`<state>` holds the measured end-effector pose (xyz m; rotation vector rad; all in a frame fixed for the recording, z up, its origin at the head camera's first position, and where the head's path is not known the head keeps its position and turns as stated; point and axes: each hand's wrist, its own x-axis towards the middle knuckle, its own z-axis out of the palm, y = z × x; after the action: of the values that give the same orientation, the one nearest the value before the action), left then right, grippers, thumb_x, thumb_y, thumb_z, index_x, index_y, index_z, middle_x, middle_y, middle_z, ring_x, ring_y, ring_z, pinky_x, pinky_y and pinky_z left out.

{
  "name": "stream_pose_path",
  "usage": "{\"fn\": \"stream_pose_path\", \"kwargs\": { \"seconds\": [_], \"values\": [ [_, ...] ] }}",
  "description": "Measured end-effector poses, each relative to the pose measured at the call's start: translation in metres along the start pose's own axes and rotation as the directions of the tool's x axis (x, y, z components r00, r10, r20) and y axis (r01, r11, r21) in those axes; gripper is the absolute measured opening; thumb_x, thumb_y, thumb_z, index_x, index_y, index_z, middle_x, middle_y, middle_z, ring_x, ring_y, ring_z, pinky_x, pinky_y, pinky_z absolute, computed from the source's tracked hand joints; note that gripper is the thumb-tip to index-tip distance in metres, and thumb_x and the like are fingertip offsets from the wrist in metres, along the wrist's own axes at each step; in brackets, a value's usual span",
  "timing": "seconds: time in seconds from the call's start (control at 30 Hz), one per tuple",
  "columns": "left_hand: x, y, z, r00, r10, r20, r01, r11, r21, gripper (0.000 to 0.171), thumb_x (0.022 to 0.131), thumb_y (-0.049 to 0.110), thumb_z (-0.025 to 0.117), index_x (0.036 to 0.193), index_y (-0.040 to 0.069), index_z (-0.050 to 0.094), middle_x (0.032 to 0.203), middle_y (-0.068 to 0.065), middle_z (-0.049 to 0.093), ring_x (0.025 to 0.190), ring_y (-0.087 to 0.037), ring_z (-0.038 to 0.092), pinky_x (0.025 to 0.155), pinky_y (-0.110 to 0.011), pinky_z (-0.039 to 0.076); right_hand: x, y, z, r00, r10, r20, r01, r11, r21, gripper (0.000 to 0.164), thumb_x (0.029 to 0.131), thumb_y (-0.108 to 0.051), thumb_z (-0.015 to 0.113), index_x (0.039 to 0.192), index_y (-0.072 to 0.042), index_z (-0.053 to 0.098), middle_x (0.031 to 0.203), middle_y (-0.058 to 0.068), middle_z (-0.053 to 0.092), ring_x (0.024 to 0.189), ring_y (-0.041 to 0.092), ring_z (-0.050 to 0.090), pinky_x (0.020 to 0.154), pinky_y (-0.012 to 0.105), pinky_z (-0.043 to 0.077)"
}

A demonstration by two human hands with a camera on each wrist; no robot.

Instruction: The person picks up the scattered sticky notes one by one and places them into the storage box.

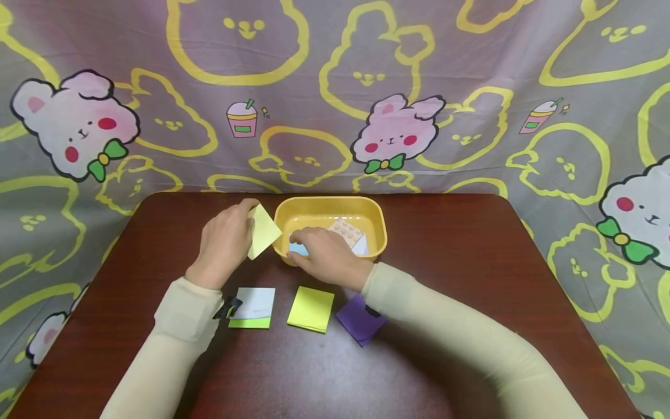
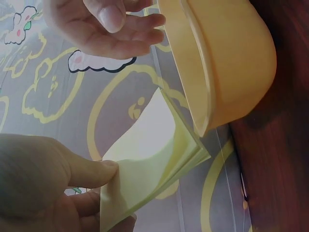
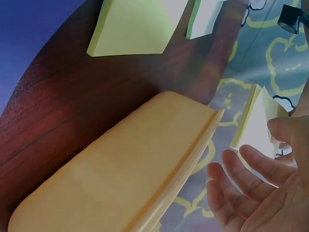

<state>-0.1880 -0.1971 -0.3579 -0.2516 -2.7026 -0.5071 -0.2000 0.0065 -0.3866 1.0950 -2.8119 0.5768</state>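
Observation:
My left hand [image 1: 224, 240] pinches a pale yellow sticky note pad [image 1: 264, 231] between thumb and fingers, just left of the yellow plastic basin [image 1: 382, 224]. In the left wrist view the pad [image 2: 149, 150] tilts, its sheets fanned slightly at one edge. Over the basin's front left part is my right hand [image 1: 332, 256], its fingers loosely bent with nothing between them in the right wrist view. Inside the basin lie a patterned beige pad [image 1: 346, 231], a white piece [image 1: 361, 245] and a light blue piece [image 1: 297, 248], partly hidden by the right hand.
On the brown table [image 1: 450, 244], a row of pads lies in front of the basin: a white and green one [image 1: 253, 305], a bright yellow one [image 1: 311, 309] and a purple one [image 1: 358, 320] partly under the right sleeve. A patterned curtain [image 1: 314, 105] hangs behind the table.

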Motion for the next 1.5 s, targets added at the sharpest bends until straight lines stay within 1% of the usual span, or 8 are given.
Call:
{"fn": "stream_pose_path", "kwargs": {
  "seconds": [0.27,0.43,0.53,0.73,0.9,1.1,1.23,1.5],
  "values": [
    [0.006,0.002,0.005,1.0,0.008,0.003,-0.007,1.0,-0.011,0.033,0.089,0.005,0.053,0.121,0.008,0.058,0.099,-0.017,0.066,0.077,-0.035,0.06,0.059,-0.049,0.044,0.0,0.006,-0.002,1.0,0.001,-0.002,-0.001,1.0,-0.003,0.035,0.091,-0.038,0.055,0.111,-0.012,0.065,0.102,0.0,0.067,0.092,0.013,0.061,0.074,0.032,0.049],
    [0.012,0.006,0.008,0.999,0.002,0.039,-0.002,1.0,-0.013,0.033,0.09,0.007,0.054,0.122,0.009,0.057,0.101,-0.016,0.066,0.078,-0.035,0.06,0.06,-0.049,0.044,0.0,0.009,-0.005,1.0,0.011,-0.005,-0.011,1.0,-0.016,0.034,0.091,-0.039,0.055,0.111,-0.014,0.065,0.101,-0.002,0.067,0.092,0.012,0.061,0.075,0.031,0.049],
    [0.015,0.008,0.01,0.998,-0.004,0.058,0.005,1.0,-0.016,0.033,0.09,0.007,0.054,0.123,0.009,0.056,0.101,-0.017,0.066,0.078,-0.035,0.06,0.06,-0.049,0.044,0.001,0.011,-0.005,1.0,0.012,-0.008,-0.012,1.0,-0.018,0.035,0.09,-0.038,0.055,0.112,-0.012,0.065,0.101,-0.001,0.067,0.092,0.013,0.061,0.075,0.032,0.049],
    [0.02,0.013,0.015,0.997,-0.013,0.076,0.015,1.0,-0.026,0.034,0.09,0.008,0.055,0.124,0.01,0.056,0.102,-0.015,0.066,0.077,-0.032,0.06,0.059,-0.048,0.044,0.002,0.016,-0.007,1.0,0.014,-0.016,-0.015,1.0,-0.01,0.035,0.09,-0.038,0.055,0.11,-0.011,0.065,0.101,0.003,0.068,0.091,0.015,0.062,0.075,0.033,0.049],
    [0.023,0.017,0.02,0.996,-0.015,0.088,0.018,0.999,-0.028,0.035,0.09,0.01,0.056,0.125,0.01,0.056,0.104,-0.014,0.066,0.079,-0.032,0.06,0.061,-0.048,0.045,0.002,0.019,-0.008,0.999,0.023,-0.022,-0.024,1.0,-0.017,0.036,0.09,-0.039,0.055,0.109,-0.011,0.066,0.1,0.001,0.068,0.089,0.014,0.062,0.074,0.032,0.049],
    [0.029,0.021,0.027,0.993,-0.015,0.114,0.019,0.999,-0.036,0.032,0.09,0.01,0.056,0.122,0.012,0.057,0.101,-0.014,0.067,0.075,-0.03,0.06,0.058,-0.047,0.045,0.003,0.021,-0.009,0.999,0.029,-0.035,-0.03,0.999,-0.03,0.034,0.089,-0.038,0.056,0.108,-0.011,0.067,0.097,-0.001,0.067,0.087,0.014,0.062,0.073,0.033,0.049],
    [0.031,0.023,0.03,0.99,-0.017,0.139,0.023,0.999,-0.042,0.032,0.091,0.01,0.056,0.123,0.012,0.057,0.101,-0.014,0.067,0.073,-0.028,0.059,0.058,-0.044,0.045,0.003,0.024,-0.01,0.999,0.043,-0.028,-0.044,0.999,-0.024,0.035,0.089,-0.038,0.056,0.108,-0.01,0.066,0.099,0.001,0.068,0.086,0.014,0.061,0.073,0.033,0.049],
    [0.041,0.03,0.036,0.984,0.002,0.177,0.005,0.999,-0.036,0.032,0.091,0.011,0.055,0.122,0.013,0.057,0.1,-0.012,0.067,0.069,-0.027,0.058,0.055,-0.042,0.045,0.004,0.029,-0.01,0.997,0.072,-0.034,-0.073,0.997,-0.035,0.033,0.088,-0.038,0.057,0.106,-0.012,0.066,0.096,0.0,0.067,0.085,0.013,0.061,0.07,0.032,0.049]
  ]
}}
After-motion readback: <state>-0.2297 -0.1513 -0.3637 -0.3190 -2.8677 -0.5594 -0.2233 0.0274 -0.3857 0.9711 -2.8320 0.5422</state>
